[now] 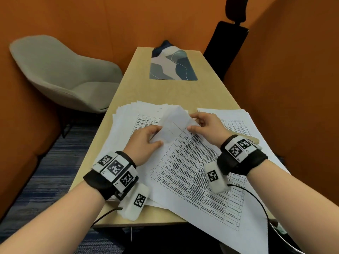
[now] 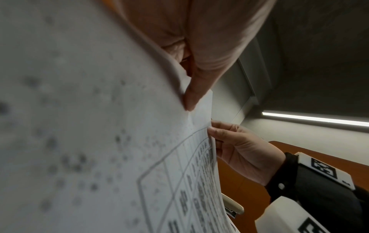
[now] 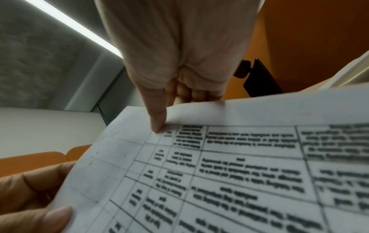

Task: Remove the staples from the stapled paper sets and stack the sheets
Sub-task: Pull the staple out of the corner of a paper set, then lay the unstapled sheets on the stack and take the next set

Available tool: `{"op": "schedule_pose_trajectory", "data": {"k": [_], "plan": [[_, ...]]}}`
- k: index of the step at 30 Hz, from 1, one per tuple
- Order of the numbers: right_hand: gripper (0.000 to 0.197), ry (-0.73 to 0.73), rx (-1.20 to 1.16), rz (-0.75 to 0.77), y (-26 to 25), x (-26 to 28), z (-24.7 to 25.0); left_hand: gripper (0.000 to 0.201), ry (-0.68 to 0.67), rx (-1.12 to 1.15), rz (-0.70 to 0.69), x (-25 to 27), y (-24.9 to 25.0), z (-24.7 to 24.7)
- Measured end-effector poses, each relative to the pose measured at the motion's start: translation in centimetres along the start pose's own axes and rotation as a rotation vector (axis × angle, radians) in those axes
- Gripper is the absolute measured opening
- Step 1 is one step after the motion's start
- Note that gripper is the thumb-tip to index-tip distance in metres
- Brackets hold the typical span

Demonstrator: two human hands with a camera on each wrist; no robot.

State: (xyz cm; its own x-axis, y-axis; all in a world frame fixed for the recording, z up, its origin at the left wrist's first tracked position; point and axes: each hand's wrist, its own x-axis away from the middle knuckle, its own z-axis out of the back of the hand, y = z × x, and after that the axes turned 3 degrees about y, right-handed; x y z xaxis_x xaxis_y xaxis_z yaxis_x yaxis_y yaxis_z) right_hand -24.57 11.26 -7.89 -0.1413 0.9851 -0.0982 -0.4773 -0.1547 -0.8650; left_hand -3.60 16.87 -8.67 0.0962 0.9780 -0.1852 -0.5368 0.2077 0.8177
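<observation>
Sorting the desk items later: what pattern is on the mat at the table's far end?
The mat has abstract wavy patches of blue, grey and beige; head view.

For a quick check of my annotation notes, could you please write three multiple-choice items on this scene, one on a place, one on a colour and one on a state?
1. Where does the patterned mat lie?
A. at the far end of the table
B. on the grey chair
C. under the papers

2. What colour are the walls around the table?
A. white
B. orange
C. green

3. What are the two hands doing?
A. resting flat on the table
B. both holding the printed sheets
C. only one touches paper

Answers:
1 A, the mat sits beyond the paper piles, near the far edge.
2 B, orange panels enclose the desk in the head view.
3 B, the left hand and right hand each pinch a lifted corner of the sheets, thumb on top.
</observation>
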Motion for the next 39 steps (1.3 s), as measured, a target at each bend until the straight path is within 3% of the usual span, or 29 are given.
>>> {"op": "schedule_pose_trajectory", "data": {"k": [2,6,9,14,17,18,20,21,23,26,29,31,33,35,39], "plan": [[0.024,0.093,-0.026,0.001,-0.2,0.1,-0.1,0.039,0.017,0.006,-0.014,0.1,0.0,0.0],[0.027,0.209,-0.054,0.053,-0.4,0.6,-0.2,0.055,0.016,0.027,-0.026,0.2,-0.1,0.1],[0.028,0.279,-0.065,0.112,-0.5,1.1,-0.5,0.05,0.018,-0.001,-0.044,0.1,-0.2,0.2],[0.03,0.115,-0.108,0.192,-1.0,0.9,-0.6,0.03,-0.006,0.043,-0.031,0.2,0.2,0.0],[0.028,0.037,-0.108,0.158,-1.3,0.5,-0.7,0.027,0.018,0.062,-0.054,0.1,0.4,0.1],[0.038,-0.015,-0.099,0.117,-1.4,0.4,-0.4,0.027,0.033,0.065,-0.065,0.1,0.3,0.2],[0.059,-0.147,0.04,0.041,-1.2,0.2,0.3,0.028,0.077,0.063,-0.1,0.1,0.3,0.5],[0.052,-0.213,0.139,0.013,-1.3,0.2,0.8,0.028,0.099,0.069,-0.116,0.0,0.2,0.7],[0.02,-0.299,0.27,-0.03,-2.2,0.2,2.0,0.034,0.16,0.132,-0.131,-0.1,0.3,1.3],[0.023,-0.244,0.254,0.041,-5.0,0.5,4.6,0.063,0.389,0.286,-0.026,-0.4,0.8,2.4],[0.012,-0.099,0.044,0.132,-8.1,0.7,8.1,0.089,0.57,0.455,0.131,-1.5,0.9,3.5],[0.015,-0.017,-0.12,0.18,-9.5,0.6,9.7,0.081,0.556,0.589,0.198,-2.2,1.8,3.7],[0.007,0.01,-0.257,0.23,-10.6,0.4,10.0,0.055,0.469,0.711,0.174,-3.0,3.6,3.8],[0.006,0.036,-0.364,0.264,-11.5,0.2,9.2,0.036,0.403,0.708,0.042,-3.7,5.5,4.2],[0.01,0.112,-0.507,0.33,-12.4,0.1,7.8,0.031,0.499,0.592,-0.17,-5.6,8.2,6.5]]}}
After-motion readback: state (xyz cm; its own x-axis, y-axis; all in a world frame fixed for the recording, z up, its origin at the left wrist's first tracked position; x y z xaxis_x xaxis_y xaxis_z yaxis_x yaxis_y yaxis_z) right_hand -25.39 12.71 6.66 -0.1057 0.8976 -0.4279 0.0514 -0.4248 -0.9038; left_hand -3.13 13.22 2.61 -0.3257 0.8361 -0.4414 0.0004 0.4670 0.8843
